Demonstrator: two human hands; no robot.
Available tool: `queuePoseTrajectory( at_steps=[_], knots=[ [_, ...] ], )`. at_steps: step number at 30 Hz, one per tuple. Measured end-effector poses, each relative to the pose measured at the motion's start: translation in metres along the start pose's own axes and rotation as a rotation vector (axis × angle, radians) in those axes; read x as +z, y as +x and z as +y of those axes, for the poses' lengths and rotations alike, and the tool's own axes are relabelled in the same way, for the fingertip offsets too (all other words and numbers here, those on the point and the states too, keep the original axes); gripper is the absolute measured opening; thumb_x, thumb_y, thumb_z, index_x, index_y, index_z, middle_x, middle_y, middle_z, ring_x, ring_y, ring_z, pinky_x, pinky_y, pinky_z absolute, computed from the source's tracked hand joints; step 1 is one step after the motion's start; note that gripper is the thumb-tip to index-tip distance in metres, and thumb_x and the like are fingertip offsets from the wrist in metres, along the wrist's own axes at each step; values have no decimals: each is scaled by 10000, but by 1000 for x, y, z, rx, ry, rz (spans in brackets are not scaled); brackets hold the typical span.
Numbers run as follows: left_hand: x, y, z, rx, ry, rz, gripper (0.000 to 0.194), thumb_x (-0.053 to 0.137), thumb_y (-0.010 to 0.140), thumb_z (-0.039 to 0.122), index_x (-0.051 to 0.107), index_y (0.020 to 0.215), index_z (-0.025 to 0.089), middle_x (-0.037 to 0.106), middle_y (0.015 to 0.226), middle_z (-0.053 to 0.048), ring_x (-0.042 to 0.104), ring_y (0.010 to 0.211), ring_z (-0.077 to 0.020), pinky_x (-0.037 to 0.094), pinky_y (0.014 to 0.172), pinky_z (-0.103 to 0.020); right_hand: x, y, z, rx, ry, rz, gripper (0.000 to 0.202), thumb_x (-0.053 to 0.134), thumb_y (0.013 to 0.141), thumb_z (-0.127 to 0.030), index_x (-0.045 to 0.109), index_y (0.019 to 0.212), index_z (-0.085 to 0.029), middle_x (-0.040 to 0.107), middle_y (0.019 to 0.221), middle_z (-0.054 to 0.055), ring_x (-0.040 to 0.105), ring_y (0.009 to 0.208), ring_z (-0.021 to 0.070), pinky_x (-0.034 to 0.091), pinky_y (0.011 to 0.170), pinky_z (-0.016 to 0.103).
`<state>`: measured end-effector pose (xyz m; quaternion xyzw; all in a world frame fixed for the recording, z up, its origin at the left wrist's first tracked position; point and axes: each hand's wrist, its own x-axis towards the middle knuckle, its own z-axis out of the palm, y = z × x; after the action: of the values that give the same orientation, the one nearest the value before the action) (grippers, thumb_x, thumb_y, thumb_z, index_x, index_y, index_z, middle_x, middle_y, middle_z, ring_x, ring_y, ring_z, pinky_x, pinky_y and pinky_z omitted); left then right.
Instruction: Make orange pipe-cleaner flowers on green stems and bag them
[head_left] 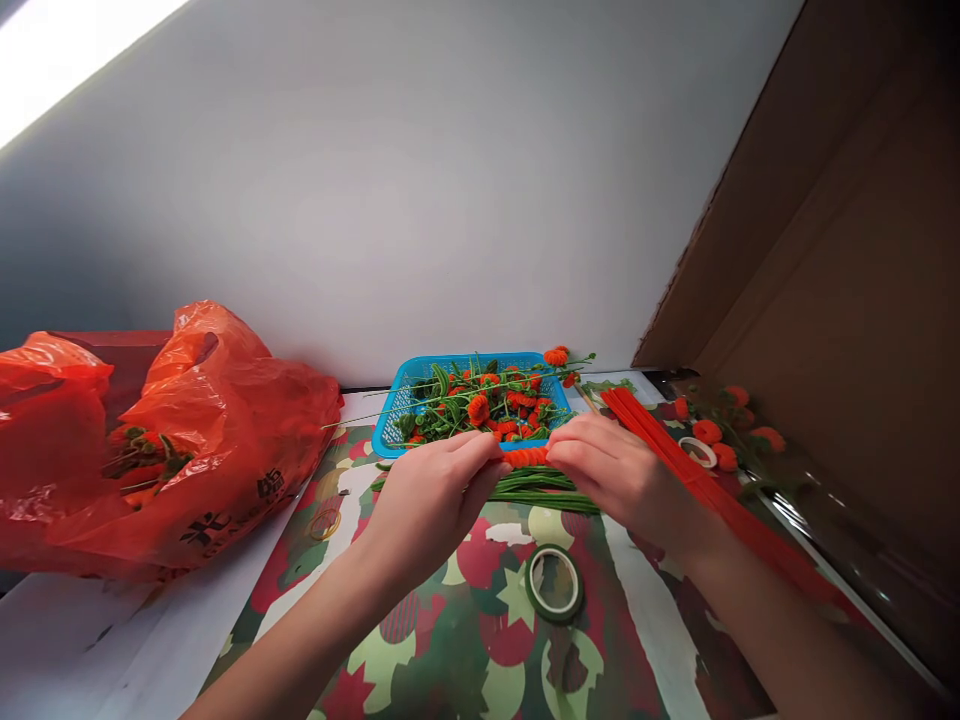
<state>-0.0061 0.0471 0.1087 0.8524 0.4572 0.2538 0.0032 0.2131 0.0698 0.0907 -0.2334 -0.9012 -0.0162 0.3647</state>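
Note:
Between my two hands stretches a coiled orange pipe cleaner (pixel 526 457), held level just in front of a blue basket (pixel 388 412). My left hand (pixel 448 478) pinches its left end. The right end is between the closed fingers of my right hand (pixel 611 470). Orange pipe-cleaner flowers (pixel 478 408) with green stems and leaves fill the basket. Under and behind my hands lies a bundle of green pipe cleaners (pixel 536 485). A roll of green tape (pixel 555 583) rests flat on the table, nearer to me than my hands.
An orange plastic bag (pixel 247 440) holding more flowers stands at the left. Red-orange pipe cleaners (pixel 660 445) lie along the right, partly behind my right forearm. Beyond them are a white tape roll (pixel 699 452) and more orange flowers (pixel 706 431). Brown cardboard (pixel 832 230) rises on the right.

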Motion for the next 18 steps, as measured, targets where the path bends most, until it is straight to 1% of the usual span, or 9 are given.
queuePoseTrajectory(
  at_steps=[2, 5, 11, 18],
  knots=[
    [-1, 1, 1, 3, 4, 4, 263, 393, 935, 271, 509, 712, 196, 542, 591, 35, 463, 497, -103, 277, 465, -219, 1, 1, 1, 4, -9, -13, 178, 416, 921, -87, 557, 956, -190, 619, 912, 78, 553, 888, 190, 494, 792, 345],
    [-1, 1, 1, 3, 3, 5, 271, 387, 932, 270, 502, 697, 197, 535, 578, 35, 457, 484, -102, 278, 462, -218, 4, 1, 1, 51, -3, -37, 188, 366, 936, -110, 530, 942, -202, 599, 909, 78, 540, 879, 189, 496, 766, 334],
    [0, 2, -1, 2, 18, -12, 272, 375, 935, 269, 500, 703, 201, 545, 581, 27, 476, 494, -112, 279, 464, -219, 9, -3, 1, 101, -9, -103, 248, 361, 883, -47, 485, 1009, -220, 586, 977, 86, 538, 907, 207, 502, 746, 348],
    [0, 0, -1, -3, 29, -56, 271, 384, 935, 262, 510, 704, 197, 572, 608, 22, 519, 533, -117, 286, 478, -216, 6, -3, -4, 174, 25, -191, 313, 378, 834, 4, 464, 1028, -226, 565, 964, 73, 524, 889, 202, 490, 702, 320]
  ],
)
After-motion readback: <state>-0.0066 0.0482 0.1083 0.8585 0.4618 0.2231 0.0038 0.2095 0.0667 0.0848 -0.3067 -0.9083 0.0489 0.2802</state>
